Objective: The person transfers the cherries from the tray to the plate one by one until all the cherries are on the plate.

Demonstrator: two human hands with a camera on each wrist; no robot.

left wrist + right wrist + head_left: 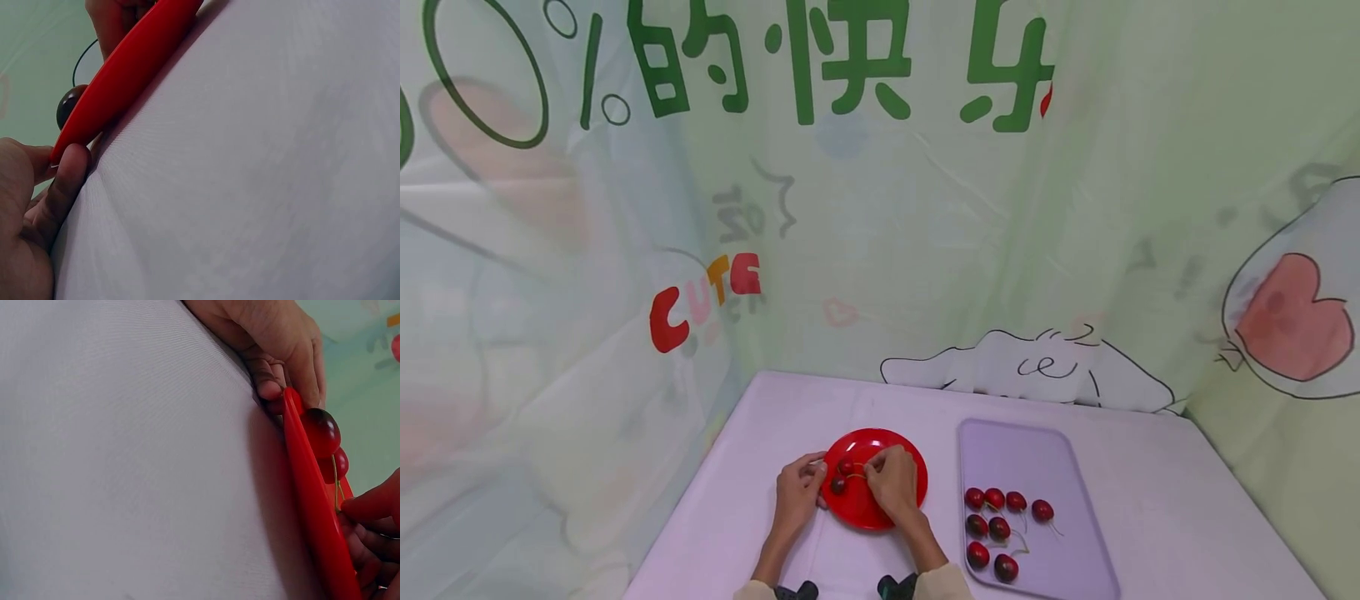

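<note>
L hand gripping plate, R hand prob. pinching stems, tray head-cam only

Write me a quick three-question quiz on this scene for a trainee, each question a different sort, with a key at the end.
1. Count: how many cherries lie on the purple tray?

2. True or false: the left hand grips the purple tray.

3. Choose one. Over the red plate, the right hand pinches:
A) a folded cloth
B) cherry stems
C) a spoon

Key:
1. Eight.
2. False; it grips the edge of the red plate.
3. B.
</note>
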